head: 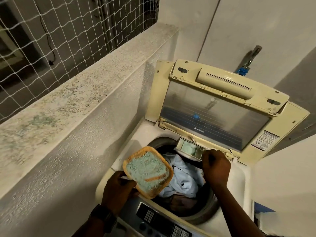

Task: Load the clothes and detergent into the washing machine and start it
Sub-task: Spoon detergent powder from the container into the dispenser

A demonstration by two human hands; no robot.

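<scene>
left hand (118,190) grips tub (144,148), right (216,166) holds drawer (179,143)

Orange tub (168,170); blue-green powder (147,170); pale blue cloth (185,177); cream lid (188,72).

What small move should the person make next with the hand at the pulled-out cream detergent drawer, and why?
Probably push the cream plastic detergent drawer shut with the right hand. Blue-green powder already lies in its compartment, pale blue clothes lie in the drum, and the left hand is occupied holding the orange tub of powder. Whether the dose is complete, I cannot tell.
</scene>
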